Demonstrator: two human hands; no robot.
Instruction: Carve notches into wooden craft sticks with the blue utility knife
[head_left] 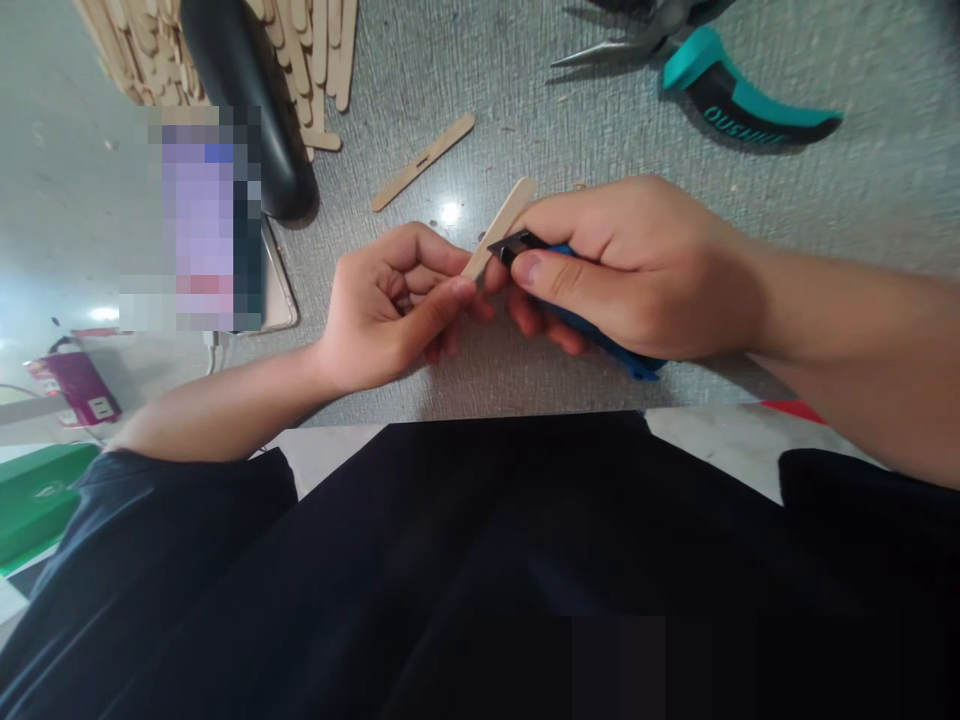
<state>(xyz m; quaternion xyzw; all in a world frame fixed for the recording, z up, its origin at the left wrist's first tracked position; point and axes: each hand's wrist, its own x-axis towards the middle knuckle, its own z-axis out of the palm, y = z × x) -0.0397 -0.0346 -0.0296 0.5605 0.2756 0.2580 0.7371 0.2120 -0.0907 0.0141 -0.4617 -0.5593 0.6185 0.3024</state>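
Note:
Between the thumb and fingers of my left hand (397,305) is the lower end of a wooden craft stick (504,222), slanting up to the right. My right hand (630,270) is closed around a blue utility knife (622,352), its thumb near the dark blade. The blade tip touches or sits just over the stick's middle, close to my left fingertips; I cannot tell how deep it goes. Beyond my hands, another craft stick (424,162) with a small slot in its middle lies flat on the table.
A pile of craft sticks (319,50) lies at the back left, with a black rounded case (251,110) across it. Beside it is a phone with a blurred screen (199,220) and a cable. Teal-handled pliers (750,95) rest at the back right. A purple box (79,385) stands far left.

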